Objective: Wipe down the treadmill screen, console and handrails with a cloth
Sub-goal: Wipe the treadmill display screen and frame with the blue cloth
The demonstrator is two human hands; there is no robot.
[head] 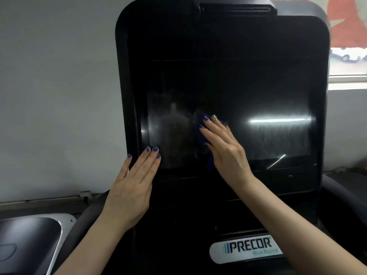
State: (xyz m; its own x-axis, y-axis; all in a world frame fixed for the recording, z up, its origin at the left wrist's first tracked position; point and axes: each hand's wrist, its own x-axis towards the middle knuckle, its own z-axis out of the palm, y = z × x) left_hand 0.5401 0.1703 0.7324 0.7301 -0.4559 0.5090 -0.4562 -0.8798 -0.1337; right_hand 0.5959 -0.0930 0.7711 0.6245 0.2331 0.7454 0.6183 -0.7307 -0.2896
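Blue cloth (pixel 200 133) lies under the flat-fingered right hand (pixel 224 147) mid-screen (pixel 278 135); left hand (pixel 135 181), fingers straight, rests on the console (pixel 178 36) bezel's lower-left edge

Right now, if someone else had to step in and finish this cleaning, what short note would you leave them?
Right hand: flat, straight fingers pressing the dark blue cloth against the black glass treadmill screen, near its middle.
Left hand: open, resting flat on the screen's lower left corner and the black plastic console frame, holding nothing.
Done: cannot tell how much; smears show left of the cloth and streaks to its right.
Left: finish the screen, then the console frame and the lower panel with the white Precor badge, then the handrails, barely in view.
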